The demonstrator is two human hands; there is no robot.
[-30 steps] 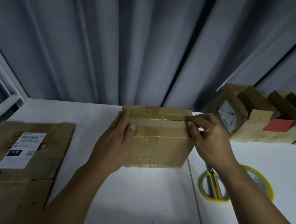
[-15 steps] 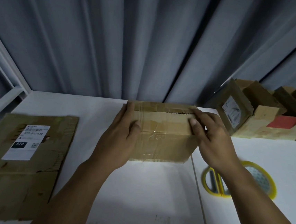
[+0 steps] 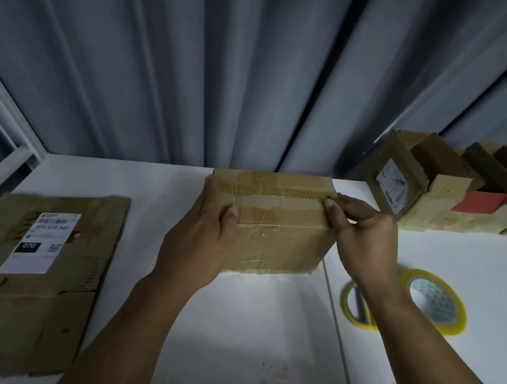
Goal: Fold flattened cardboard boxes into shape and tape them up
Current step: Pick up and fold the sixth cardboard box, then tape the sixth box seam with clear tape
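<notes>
change: right hand [image 3: 365, 236] has drawn its fingers back off the top of the box [image 3: 276, 234] to its right upper edge; left hand [image 3: 198, 239] and box have kept their places.
box: folded into shape, standing on the table [image 3: 248, 330] at mid back, close to the curtain [image 3: 196, 62]; glossy tape strips run across its top and down its near face.
left hand: grasps the box's left side, fingers reaching round the far left corner, thumb pressed on the near face.
right hand: fingers curled, thumb and fingertips pinching at the box's right upper edge; whether they hold a tape end or the cardboard itself cannot be told.
tape roll [image 3: 433, 302]: yellow-rimmed, lying flat on the table to the right of the box, just beside the right forearm.
scissors [image 3: 354, 303]: yellow handles, next to the tape roll, partly hidden by the right forearm.
flat cardboard [image 3: 36, 279]: lies at the table's left edge, well apart from the box, with a white label [image 3: 41, 242] facing up, printed "070".
row of boxes [image 3: 449, 198]: at back right against the curtain, flaps up; one shows a red patch [image 3: 478, 202], the nearest a white sticker.
</notes>
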